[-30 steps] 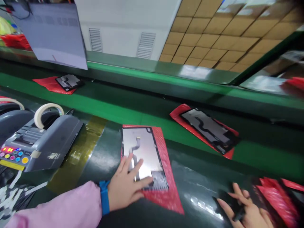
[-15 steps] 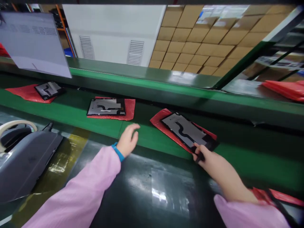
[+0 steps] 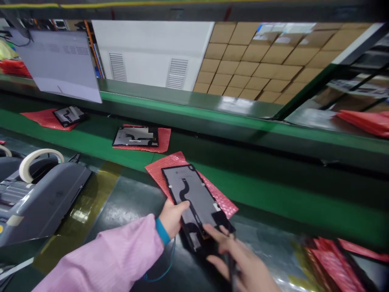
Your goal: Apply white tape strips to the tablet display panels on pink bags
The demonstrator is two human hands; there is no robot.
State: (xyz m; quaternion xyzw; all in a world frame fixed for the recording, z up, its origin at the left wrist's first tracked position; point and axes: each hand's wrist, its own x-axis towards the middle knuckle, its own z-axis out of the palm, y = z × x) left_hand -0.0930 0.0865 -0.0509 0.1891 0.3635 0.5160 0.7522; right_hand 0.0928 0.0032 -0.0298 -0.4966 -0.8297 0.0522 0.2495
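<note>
A tablet screen panel, grey-backed with a black curving flex cable, lies tilted over a red bubble-wrap pouch just above the near bench. My left hand grips its left edge, thumb on top and fingers hidden beneath. At the panel's lower end, the fingertips of my right hand touch the black part near the cable's end. That hand is partly blurred, with a dark slim tool held in it; its exact kind is unclear.
Two more panels, a middle one and a far-left one, lie on red pouches along the green conveyor belt. A grey tape dispenser stands left. Red pouches are at lower right. A white board hangs upper left.
The panel and its pouch have come off the belt toward me and turned. My left hand has closed on the left edge; my right hand has shifted to the panel's lower end.
</note>
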